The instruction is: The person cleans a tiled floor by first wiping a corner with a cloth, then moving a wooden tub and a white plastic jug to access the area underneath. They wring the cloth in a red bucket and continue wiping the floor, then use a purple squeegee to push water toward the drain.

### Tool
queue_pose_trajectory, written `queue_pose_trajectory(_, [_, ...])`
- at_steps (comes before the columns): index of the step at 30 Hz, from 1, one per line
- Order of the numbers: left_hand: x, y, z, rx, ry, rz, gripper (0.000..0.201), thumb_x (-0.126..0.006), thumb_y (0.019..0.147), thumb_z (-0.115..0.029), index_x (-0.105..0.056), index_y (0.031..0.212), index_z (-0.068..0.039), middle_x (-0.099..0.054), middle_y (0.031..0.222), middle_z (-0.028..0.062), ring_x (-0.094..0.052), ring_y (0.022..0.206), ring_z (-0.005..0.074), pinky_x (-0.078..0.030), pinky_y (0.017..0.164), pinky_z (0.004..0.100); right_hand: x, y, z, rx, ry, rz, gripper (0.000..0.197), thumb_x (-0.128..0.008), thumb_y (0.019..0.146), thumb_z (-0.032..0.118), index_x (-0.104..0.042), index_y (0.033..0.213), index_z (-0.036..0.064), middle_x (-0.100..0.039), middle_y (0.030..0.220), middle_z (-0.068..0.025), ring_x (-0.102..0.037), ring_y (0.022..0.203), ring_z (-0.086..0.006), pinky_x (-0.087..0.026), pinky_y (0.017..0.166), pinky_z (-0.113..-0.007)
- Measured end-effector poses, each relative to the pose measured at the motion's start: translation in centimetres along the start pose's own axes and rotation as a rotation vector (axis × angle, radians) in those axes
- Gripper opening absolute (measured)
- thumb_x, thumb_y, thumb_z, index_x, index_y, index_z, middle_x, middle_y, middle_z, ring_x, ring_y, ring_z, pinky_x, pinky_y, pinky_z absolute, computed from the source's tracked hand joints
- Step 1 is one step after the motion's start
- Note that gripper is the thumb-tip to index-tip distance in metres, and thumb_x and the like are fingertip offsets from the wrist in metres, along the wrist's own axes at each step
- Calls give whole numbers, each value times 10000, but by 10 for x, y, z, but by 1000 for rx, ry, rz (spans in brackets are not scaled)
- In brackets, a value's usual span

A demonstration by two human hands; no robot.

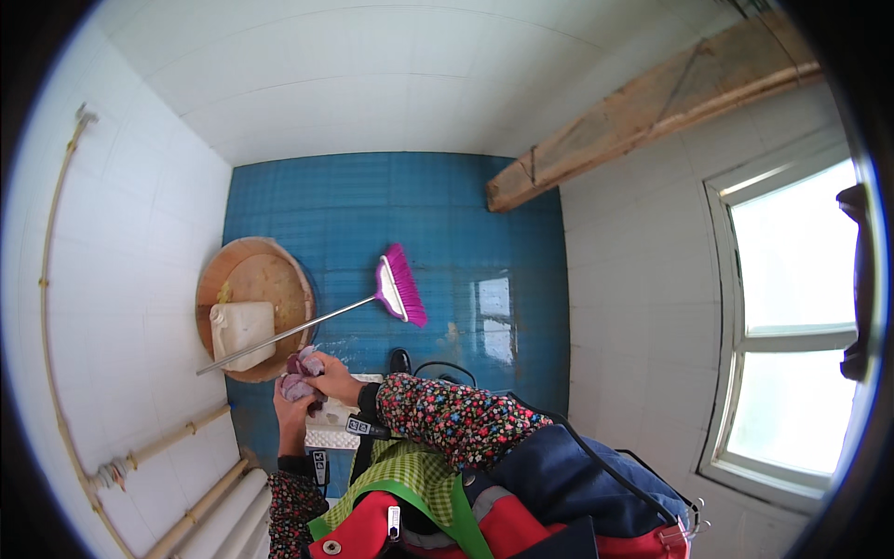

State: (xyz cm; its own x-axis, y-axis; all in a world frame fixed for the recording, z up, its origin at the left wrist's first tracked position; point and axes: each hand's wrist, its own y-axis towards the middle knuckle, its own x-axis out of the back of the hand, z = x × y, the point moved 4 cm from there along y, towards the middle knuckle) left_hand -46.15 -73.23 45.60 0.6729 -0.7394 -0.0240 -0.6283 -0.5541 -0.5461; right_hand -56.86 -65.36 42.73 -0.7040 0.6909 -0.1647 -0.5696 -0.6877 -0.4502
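Note:
A crumpled mauve cloth [300, 384] is bunched between my two hands, left of the picture's middle. My left hand [291, 410] is closed round its lower left side. From the right, my right hand [335, 376] grips the same cloth, its fingers partly hidden in the folds. Beneath my hands is a white, textured object [340, 410], mostly covered by my arms. Just beyond them a broom [399, 287] with magenta bristles lies on the floor, its metal handle reaching across a round wooden tub [244, 250]. Inside that tub is an off-white plastic canister [250, 328].
Blue tiles cover the wet, shiny floor [354, 205]. A long wooden beam [605, 130] slants down at the upper right. Pipes [45, 279] run along the left wall, and a window [792, 270] is on the right. A dark hose or cord [456, 365] curves near my shoe [399, 360].

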Motion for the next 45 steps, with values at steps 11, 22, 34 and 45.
queue_pose_trajectory(11, [-285, 18, -15, -170, 149, 486, 571, -731, 590, -53, -536, 1123, 4, -632, 979, 87, -625, 854, 194, -505, 781, 320, 281, -109, 58, 133, -143, -405, 237, -601, 834, -23, -542, 1052, 48, -590, 871, -21, -553, 796, -104, -492, 679, -276])
queue_pose_trajectory(22, [-540, -186, 42, 382, -98, 1003, 526, -736, 672, -141, -530, 1155, -110, -607, 883, 34, -597, 690, 110, -469, 485, 255, 467, -403, 103, -32, -16, -674, 408, -586, 907, 137, -480, 1291, 48, -574, 1116, -56, -562, 1005, -140, -485, 839, -273])
queue_pose_trajectory(34, [-516, -203, 52, 739, -300, 1121, 534, -701, 807, -463, -516, 1196, -148, -597, 1033, -12, -583, 913, 116, -507, 712, 295, 473, -356, 85, -113, 418, -265, 560, -727, 776, 275, -486, 1216, 27, -555, 1152, -116, -552, 1079, -250, -440, 960, -381])
queue_pose_trajectory(45, [-344, -148, 40, 340, -892, 525, 519, -712, 805, -51, -447, 1246, -114, -553, 1113, 56, -572, 989, 160, -474, 716, 274, 276, -170, 112, -119, -233, 359, 191, -720, 785, 69, -575, 902, 28, -618, 840, -44, -588, 760, -125, -488, 704, -279])
